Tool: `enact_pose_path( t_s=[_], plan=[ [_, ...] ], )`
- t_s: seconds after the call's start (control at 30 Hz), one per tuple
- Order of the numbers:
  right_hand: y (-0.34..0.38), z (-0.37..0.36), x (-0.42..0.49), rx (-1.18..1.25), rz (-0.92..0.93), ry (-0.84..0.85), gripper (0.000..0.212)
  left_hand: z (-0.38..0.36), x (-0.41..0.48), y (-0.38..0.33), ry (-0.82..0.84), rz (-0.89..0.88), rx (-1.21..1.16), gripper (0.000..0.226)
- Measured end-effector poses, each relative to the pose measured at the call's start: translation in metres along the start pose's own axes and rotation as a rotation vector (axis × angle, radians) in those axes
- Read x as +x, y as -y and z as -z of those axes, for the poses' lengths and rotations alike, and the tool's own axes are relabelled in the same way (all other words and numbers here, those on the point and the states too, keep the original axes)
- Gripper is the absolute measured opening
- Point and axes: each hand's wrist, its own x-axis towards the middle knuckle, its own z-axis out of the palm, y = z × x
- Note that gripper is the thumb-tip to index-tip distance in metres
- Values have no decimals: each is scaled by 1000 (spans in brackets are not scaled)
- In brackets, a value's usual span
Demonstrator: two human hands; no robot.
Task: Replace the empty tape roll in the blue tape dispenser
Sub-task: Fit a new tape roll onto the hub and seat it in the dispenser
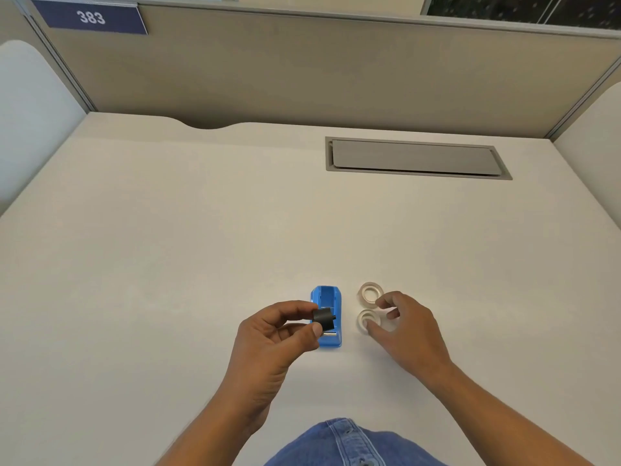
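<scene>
The blue tape dispenser [328,299] stands on the white desk [168,264], its well open on top. My left hand [279,334] holds the black spool core [323,319] between thumb and fingers, just above the dispenser's near end. Two clear tape rings lie right of the dispenser: the far ring [370,292] lies free, the near ring [368,320] sits under my right hand [405,331]. My thumb and fingertips touch the near ring's edges; whether it is lifted I cannot tell.
A grey cable hatch [416,158] is set into the desk at the back right. Beige partition walls [302,68] enclose the desk, with a blue "383" sign [90,17] at top left.
</scene>
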Motion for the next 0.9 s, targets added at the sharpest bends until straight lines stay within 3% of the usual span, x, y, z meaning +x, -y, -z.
enact_pose_path(
  t_s=[0.2, 0.33, 0.5, 0.9],
  plan=[
    [2, 18, 25, -8, 74, 44, 30, 0, 1, -3, 1, 18, -8, 26],
    [5, 27, 40, -117, 144, 242, 42, -2, 2, -5, 10, 21, -61, 24],
    [4, 32, 49, -249, 208, 324, 59, -6, 3, -5, 19, 21, -76, 22],
    [6, 27, 59, -211, 135, 333, 52, -6, 4, -5, 15, 27, -90, 23]
  ],
)
